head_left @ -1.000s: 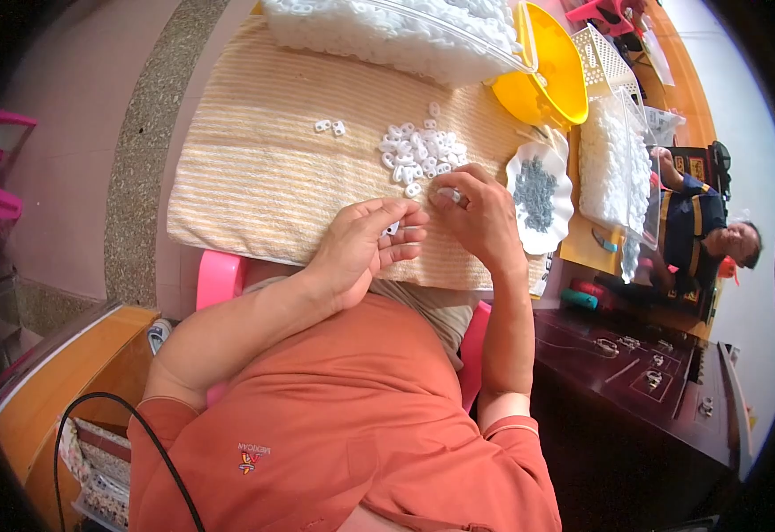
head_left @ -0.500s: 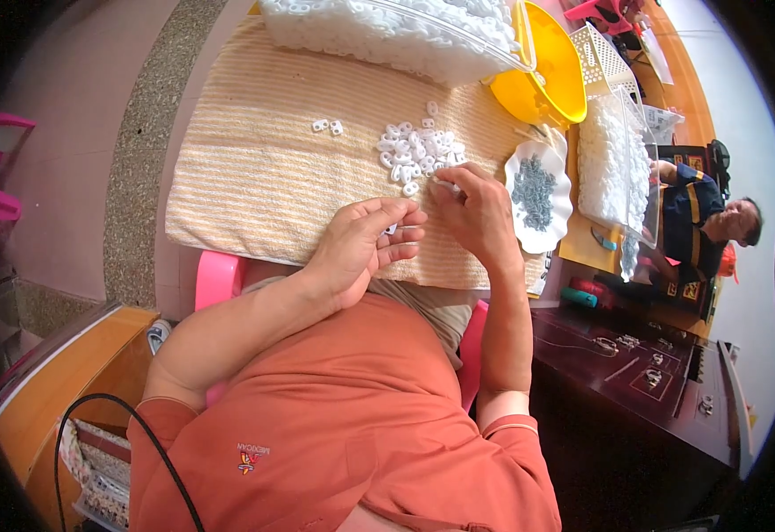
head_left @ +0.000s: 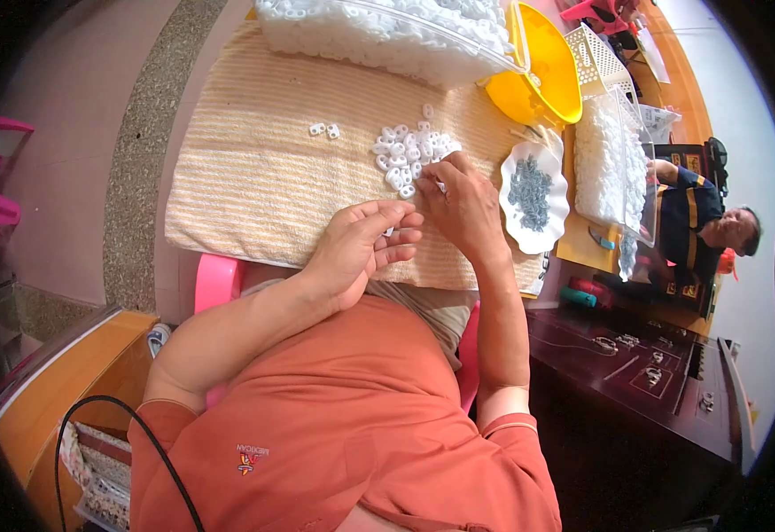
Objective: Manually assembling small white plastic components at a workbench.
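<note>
My left hand (head_left: 361, 248) rests on a striped beige towel (head_left: 254, 177), fingers curled around a small white plastic piece that barely shows between them. My right hand (head_left: 463, 204) reaches to the near edge of a pile of small white plastic rings (head_left: 405, 152) and pinches one white piece at its fingertips. Two loose white rings (head_left: 324, 129) lie apart, to the left of the pile. A white scalloped dish (head_left: 534, 197) with small grey parts sits just right of my right hand.
A clear bag of white rings (head_left: 378, 35) lies at the towel's far edge, beside a yellow bowl (head_left: 542, 75) and a second clear bag (head_left: 613, 160). Another person (head_left: 706, 226) sits at the right. A dark wooden cabinet (head_left: 644, 372) stands at the lower right, a pink stool (head_left: 219, 282) under me.
My right hand has moved slightly toward the pile of white rings; my left hand stays curled on the towel with little change.
</note>
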`<act>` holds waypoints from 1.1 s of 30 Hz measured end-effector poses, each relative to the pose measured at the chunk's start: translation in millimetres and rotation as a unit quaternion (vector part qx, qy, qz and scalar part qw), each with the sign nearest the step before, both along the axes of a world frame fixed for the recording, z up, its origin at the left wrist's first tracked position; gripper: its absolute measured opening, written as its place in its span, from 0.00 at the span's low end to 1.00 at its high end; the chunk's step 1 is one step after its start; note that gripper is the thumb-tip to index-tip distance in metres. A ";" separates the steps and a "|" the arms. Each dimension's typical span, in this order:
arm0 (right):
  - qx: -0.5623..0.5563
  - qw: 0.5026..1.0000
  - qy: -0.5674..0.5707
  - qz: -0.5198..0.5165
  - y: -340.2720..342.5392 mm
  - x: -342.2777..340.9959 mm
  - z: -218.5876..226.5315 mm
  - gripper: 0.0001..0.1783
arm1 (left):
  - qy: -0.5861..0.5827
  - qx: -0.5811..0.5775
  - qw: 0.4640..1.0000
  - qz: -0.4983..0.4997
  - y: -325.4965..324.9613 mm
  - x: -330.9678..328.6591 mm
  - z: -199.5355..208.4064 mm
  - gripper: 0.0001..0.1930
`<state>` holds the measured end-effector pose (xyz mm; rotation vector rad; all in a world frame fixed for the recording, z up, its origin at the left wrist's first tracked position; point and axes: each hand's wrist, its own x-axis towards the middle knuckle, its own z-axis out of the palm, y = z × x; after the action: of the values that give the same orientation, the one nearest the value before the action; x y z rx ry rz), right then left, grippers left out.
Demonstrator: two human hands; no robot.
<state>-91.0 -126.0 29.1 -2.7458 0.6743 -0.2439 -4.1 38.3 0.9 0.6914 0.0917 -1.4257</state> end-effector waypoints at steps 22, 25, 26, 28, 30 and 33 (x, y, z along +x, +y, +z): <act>0.081 0.996 -0.019 -0.010 -3.9 -1.0 5.0 0.08 | -0.001 -0.001 1.000 -0.003 0.3 0.1 0.3 0.15; 0.109 0.993 -0.038 -0.024 -9.3 -6.5 10.6 0.07 | -0.002 -0.004 1.000 -0.003 0.1 0.2 0.5 0.15; 0.109 0.993 -0.038 -0.024 -10.1 -8.1 12.0 0.07 | -0.001 -0.004 1.000 -0.003 0.3 0.3 0.7 0.15; 0.152 0.985 -0.009 -0.077 -10.7 -10.2 14.2 0.07 | -0.003 0.001 1.000 -0.004 0.3 0.8 0.9 0.15; 0.147 0.986 -0.027 -0.072 -6.8 -11.1 18.3 0.06 | -0.003 0.001 1.000 -0.003 0.0 0.3 0.0 0.15; 0.194 0.978 -0.061 -0.046 8.6 -13.7 29.2 0.06 | 0.010 0.002 1.000 0.002 -1.3 -0.1 1.3 0.15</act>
<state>-104.7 -117.4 58.3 -2.3132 0.7294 -0.2680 -4.3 37.0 2.2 0.6808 0.1112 -1.4280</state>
